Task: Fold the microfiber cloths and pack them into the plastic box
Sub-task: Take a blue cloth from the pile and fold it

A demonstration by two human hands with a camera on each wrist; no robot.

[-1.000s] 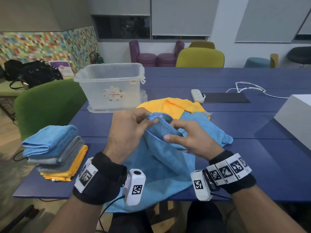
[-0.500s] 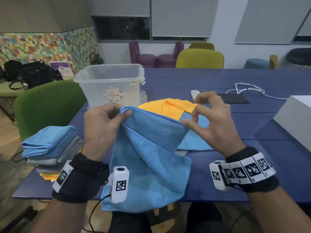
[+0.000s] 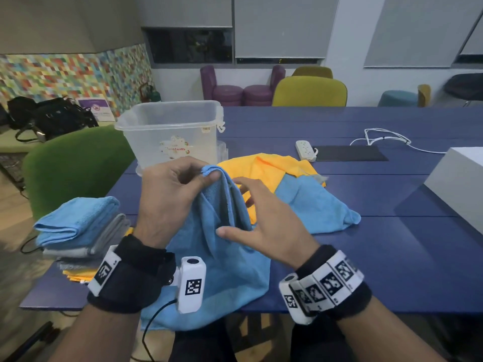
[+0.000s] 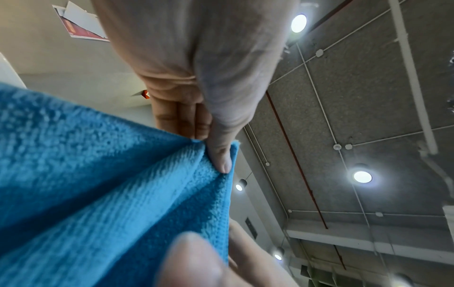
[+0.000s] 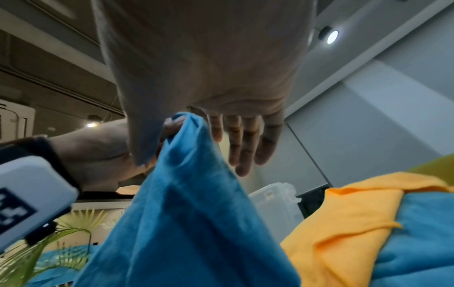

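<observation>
Folded stack (image 3: pixel 78 231): at the near left corner of the blue counter (image 3: pixel 392 199); a blue cloth on top, grey beneath it, yellow at the bottom.
Plastic box (image 3: pixel 172 131): clear, open-topped, standing on the far left part of the counter, behind the left hand.
Left hand (image 3: pixel 167 199): raised, thumb and fingers pinching the gathered top corner of the held blue cloth (image 3: pixel 222 257) (the left wrist view shows the thumb pressed on the fabric against the fingers).
Held blue cloth: hangs in folds from that pinch, draping over the near edge of the counter, between the two wrists.
Right hand (image 3: pixel 266 231): released, fingers spread and fairly straight, just right of the hanging cloth; whether the thumb touches the fabric is unclear.
Yellow cloth (image 3: pixel 271 168): loose and crumpled on the counter beyond the hands.
Second blue cloth (image 3: pixel 318 205): unfolded, lying partly over the yellow cloth, right of the hands.
</observation>
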